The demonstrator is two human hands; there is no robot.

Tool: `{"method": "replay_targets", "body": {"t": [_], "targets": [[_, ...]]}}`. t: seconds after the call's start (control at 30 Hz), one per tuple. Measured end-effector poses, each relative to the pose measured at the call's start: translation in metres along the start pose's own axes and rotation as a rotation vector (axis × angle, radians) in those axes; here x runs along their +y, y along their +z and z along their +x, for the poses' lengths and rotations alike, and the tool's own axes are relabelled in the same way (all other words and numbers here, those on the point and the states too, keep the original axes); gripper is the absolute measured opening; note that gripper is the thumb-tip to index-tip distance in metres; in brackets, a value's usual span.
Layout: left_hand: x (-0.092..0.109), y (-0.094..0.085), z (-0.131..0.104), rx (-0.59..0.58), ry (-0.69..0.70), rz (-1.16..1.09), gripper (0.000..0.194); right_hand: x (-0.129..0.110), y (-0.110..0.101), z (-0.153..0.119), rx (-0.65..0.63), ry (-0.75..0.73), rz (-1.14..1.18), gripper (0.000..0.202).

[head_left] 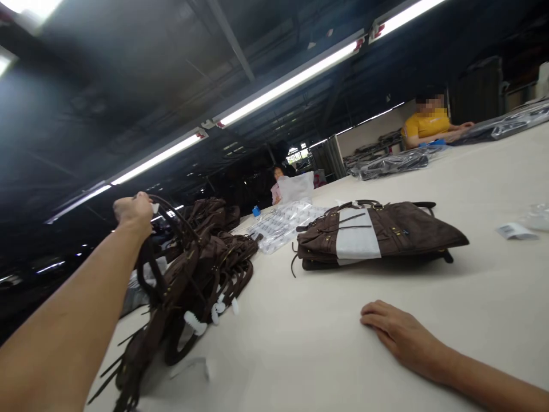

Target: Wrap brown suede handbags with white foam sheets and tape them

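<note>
At the left, my left hand [136,213] is raised and closed around the handle of a dark brown handbag [189,263]. The bag hangs among other brown bags piled at the table's left side, so I cannot fully tell them apart. White plastic pieces [195,323] dangle by the straps. My right hand [392,329] lies on the pale table with its fingers stretched out, holding nothing. Beyond it lies another brown handbag [412,226] on its side, with a white paper band [357,234] around its middle and loose laces at its left end.
Clear printed plastic bags [285,223] lie flat beyond the pile. A small white label [515,231] and crumpled plastic [538,216] are at the right. Plastic-wrapped goods [394,163] line the far side, where a person in yellow [426,127] and another person [277,191] sit.
</note>
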State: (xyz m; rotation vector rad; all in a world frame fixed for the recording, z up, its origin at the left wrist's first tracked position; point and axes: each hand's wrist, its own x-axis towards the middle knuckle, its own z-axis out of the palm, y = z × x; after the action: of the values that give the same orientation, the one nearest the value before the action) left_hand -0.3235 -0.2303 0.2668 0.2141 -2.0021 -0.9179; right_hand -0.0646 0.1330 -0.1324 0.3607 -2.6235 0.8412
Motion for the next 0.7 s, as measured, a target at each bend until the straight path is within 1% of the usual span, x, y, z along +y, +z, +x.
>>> {"method": "replay_targets", "body": {"t": [0.03, 0.17, 0.23, 0.27, 0.3, 0.33, 0.4, 0.47, 0.53, 0.6, 0.67, 0.7], "targets": [[0.013, -0.008, -0.004, -0.018, -0.008, -0.085, 0.038, 0.000, 0.000, -0.001, 0.008, -0.007, 0.007, 0.033], [0.074, -0.045, -0.030, -0.141, 0.052, -0.406, 0.032, 0.005, 0.000, -0.003, 0.023, -0.025, 0.053, 0.032], [0.109, -0.067, -0.043, -0.220, 0.082, -0.546, 0.032, 0.005, 0.002, -0.004, 0.012, 0.017, 0.082, 0.032], [0.127, -0.078, -0.048, -0.266, 0.095, -0.605, 0.031, 0.002, 0.002, -0.005, 0.001, 0.061, 0.113, 0.034], [0.144, -0.088, -0.053, -0.309, 0.108, -0.655, 0.029, -0.004, 0.002, -0.006, -0.017, 0.114, 0.168, 0.043], [0.159, -0.097, -0.057, -0.347, 0.119, -0.697, 0.027, -0.013, 0.001, -0.007, -0.046, 0.161, 0.259, 0.060], [0.186, -0.106, -0.064, -0.398, 0.137, -0.752, 0.027, -0.041, -0.007, -0.013, -0.139, 0.195, 0.545, 0.093], [0.205, -0.105, -0.071, -0.398, 0.151, -0.777, 0.020, -0.081, -0.026, -0.023, -0.228, 0.127, 0.864, 0.108], [0.218, -0.095, -0.080, -0.362, 0.170, -0.793, 0.009, -0.123, -0.054, -0.038, -0.247, 0.012, 1.068, 0.115], [0.226, -0.081, -0.093, -0.302, 0.212, -0.818, 0.010, -0.161, -0.085, -0.056, -0.210, -0.062, 1.142, 0.120], [0.230, -0.066, -0.114, -0.249, 0.304, -0.845, 0.018, -0.186, -0.109, -0.074, -0.163, -0.041, 1.147, 0.121], [0.231, -0.060, -0.127, -0.238, 0.374, -0.853, 0.022, -0.194, -0.115, -0.081, -0.137, 0.002, 1.141, 0.119]]}}
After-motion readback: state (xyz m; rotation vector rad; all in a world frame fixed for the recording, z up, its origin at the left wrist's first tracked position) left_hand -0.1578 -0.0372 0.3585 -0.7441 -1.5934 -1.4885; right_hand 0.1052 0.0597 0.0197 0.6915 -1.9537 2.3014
